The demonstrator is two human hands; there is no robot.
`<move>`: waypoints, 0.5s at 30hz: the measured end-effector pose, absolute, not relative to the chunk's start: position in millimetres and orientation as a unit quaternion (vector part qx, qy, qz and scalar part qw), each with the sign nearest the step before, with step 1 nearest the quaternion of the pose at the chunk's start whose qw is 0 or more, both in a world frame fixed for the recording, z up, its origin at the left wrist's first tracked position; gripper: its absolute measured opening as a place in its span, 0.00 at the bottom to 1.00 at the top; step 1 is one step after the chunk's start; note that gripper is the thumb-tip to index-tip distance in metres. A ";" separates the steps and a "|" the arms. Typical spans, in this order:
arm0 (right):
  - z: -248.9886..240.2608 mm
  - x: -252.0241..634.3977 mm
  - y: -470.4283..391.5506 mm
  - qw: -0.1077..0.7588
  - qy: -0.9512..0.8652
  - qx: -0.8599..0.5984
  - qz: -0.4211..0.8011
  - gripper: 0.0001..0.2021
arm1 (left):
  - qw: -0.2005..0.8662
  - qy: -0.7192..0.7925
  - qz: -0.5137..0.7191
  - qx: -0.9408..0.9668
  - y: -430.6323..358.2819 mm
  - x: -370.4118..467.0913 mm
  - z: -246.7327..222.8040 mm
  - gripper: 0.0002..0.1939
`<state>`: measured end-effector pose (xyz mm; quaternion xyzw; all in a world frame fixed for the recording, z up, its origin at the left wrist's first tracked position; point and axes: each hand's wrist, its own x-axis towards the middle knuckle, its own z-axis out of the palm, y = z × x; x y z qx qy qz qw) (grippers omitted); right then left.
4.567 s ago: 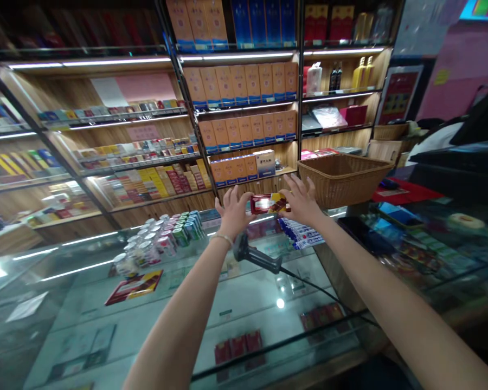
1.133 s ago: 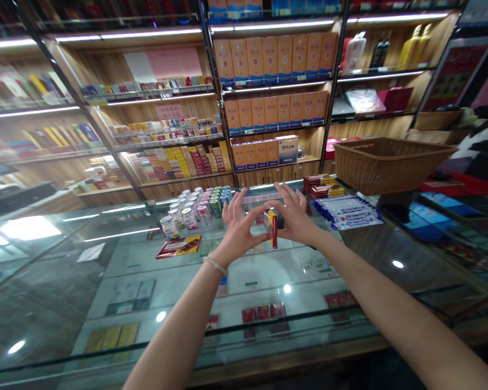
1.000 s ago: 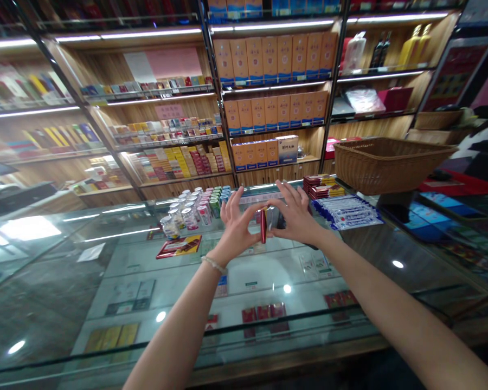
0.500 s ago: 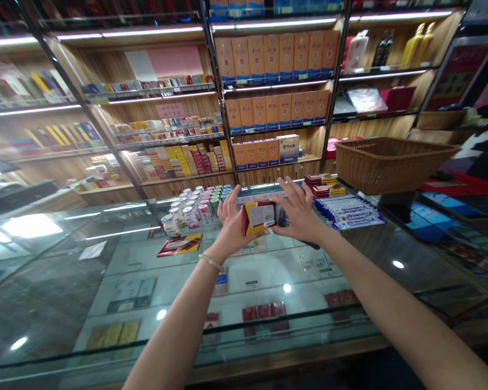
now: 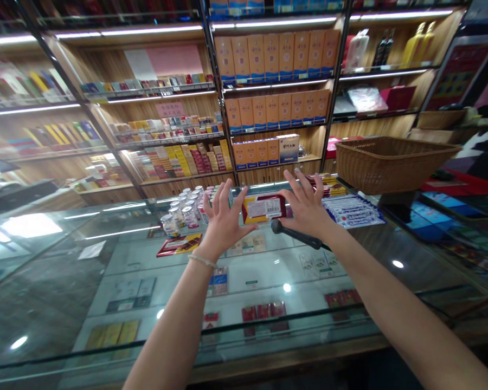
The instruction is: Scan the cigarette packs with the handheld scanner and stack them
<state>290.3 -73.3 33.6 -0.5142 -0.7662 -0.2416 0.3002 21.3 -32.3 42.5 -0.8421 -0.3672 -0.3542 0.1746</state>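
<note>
My right hand [image 5: 307, 208] holds a chocolate bar [image 5: 252, 210] in a red and yellow wrapper by its right end, between thumb and fingers. The bar's barcode side faces me. My left hand [image 5: 225, 219], with a pale bracelet at the wrist, is open with its fingers spread, just left of the bar. Below the right hand lies a black rod-shaped object [image 5: 296, 234] with a rounded end. A similar chocolate bar [image 5: 179, 245] lies flat on the glass counter [image 5: 146, 271], left of my left hand.
Several small jars [image 5: 189, 211] stand in rows at the counter's left rear. Blue-white sticks [image 5: 353, 211] lie fanned at the right, with stacked red-yellow packets [image 5: 331, 184] behind them. A wicker basket [image 5: 394, 162] stands at the far right. Stocked shelves [image 5: 276, 86] line the wall.
My left hand has let go of the chocolate bar and moved left, fingers spreading. The bar has turned flatter towards me, still in my right hand, uncovering the black object.
</note>
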 end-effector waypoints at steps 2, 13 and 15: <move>32.9 289.9 -73.0 0.300 -0.768 -0.514 -0.236 0.28 | 0.180 -0.372 -0.346 -0.842 -34.6 22.4 43.9 0.49; 36.2 285.3 -73.4 0.294 -0.766 -0.520 -0.237 0.30 | 0.198 -0.367 -0.330 -0.847 -35.1 18.4 47.9 0.34; 36.7 281.8 -70.3 0.296 -0.767 -0.531 -0.206 0.37 | 0.198 -0.369 -0.336 -0.844 -32.9 14.5 48.1 0.34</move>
